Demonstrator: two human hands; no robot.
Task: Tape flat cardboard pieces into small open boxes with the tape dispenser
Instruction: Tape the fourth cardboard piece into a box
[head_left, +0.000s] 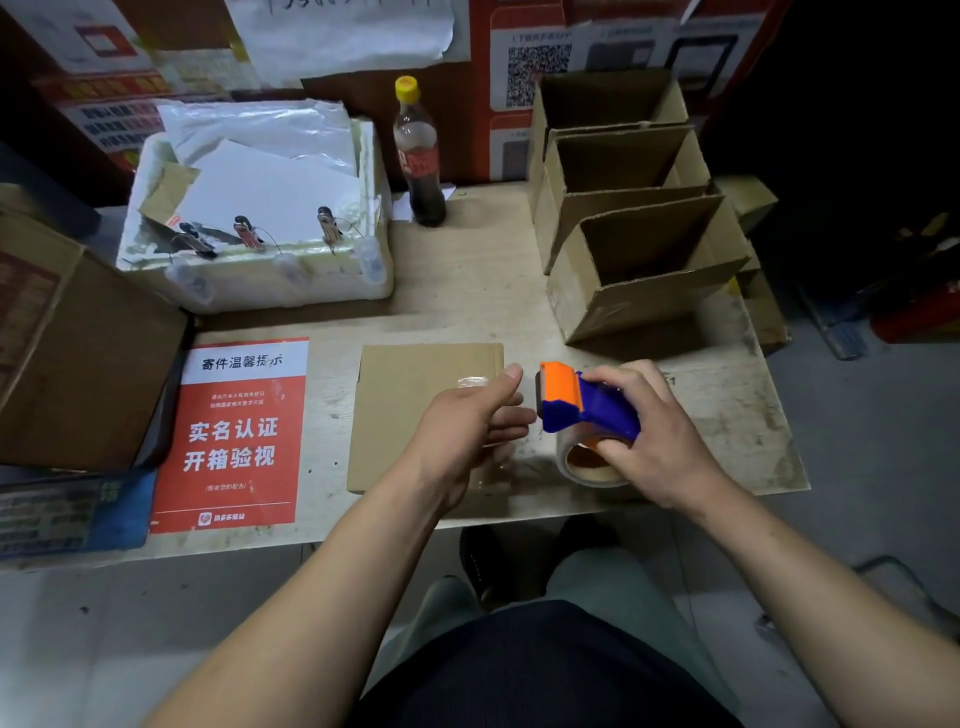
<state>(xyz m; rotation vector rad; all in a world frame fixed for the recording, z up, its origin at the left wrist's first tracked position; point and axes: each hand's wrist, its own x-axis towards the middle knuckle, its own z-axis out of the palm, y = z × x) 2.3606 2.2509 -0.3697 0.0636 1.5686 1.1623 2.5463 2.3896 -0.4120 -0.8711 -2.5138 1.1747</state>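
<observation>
A: Report hand status.

B: I see the right hand (652, 441) curled round the blue-and-orange tape dispenser (587, 405), clear tape roll (584, 460) beneath, held just off the right edge of the cardboard box (415, 410). The left hand (470, 423) lies on that box, fingers extended toward the dispenser, thumb raised.

A: Box position?

B: Flap side down on the table (467, 291) near its front edge, beside the red notice (234, 436). A clear tape strip (472, 382) shows on top. Open finished boxes (639, 260) stand in a row at the right rear.

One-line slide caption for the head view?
Left hand steadies flat brown cardboard; right hand grips orange-and-blue tape dispenser.
</observation>
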